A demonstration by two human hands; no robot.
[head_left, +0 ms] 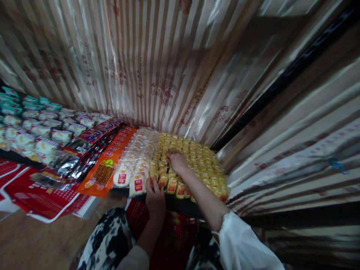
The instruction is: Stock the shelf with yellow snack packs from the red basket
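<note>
Small yellow-wrapped snack packets (pixel 202 161) stand in tight rows on a dark shelf (pixel 185 206). My right hand (pixel 177 162) reaches over these rows, its fingers bent down among the packets toward the left side. Whatever lies between its fingertips is hidden. At the front left corner of the rows, my left hand (pixel 155 198) has its fingers curled against a yellow packet (pixel 154 176). Just left of that hand are clear-wrapped white packets (pixel 137 183) with red labels, lined up in columns.
Orange snack bags (pixel 104 172) and dark shiny bags (pixel 84 150) lie overlapped further left. Beyond them are rows of white and green packets (pixel 45 131). Striped plastic sheeting (pixel 157 67) hangs behind, with a dark post (pixel 275 78) at the right. Red printed packaging (pixel 42 195) is below.
</note>
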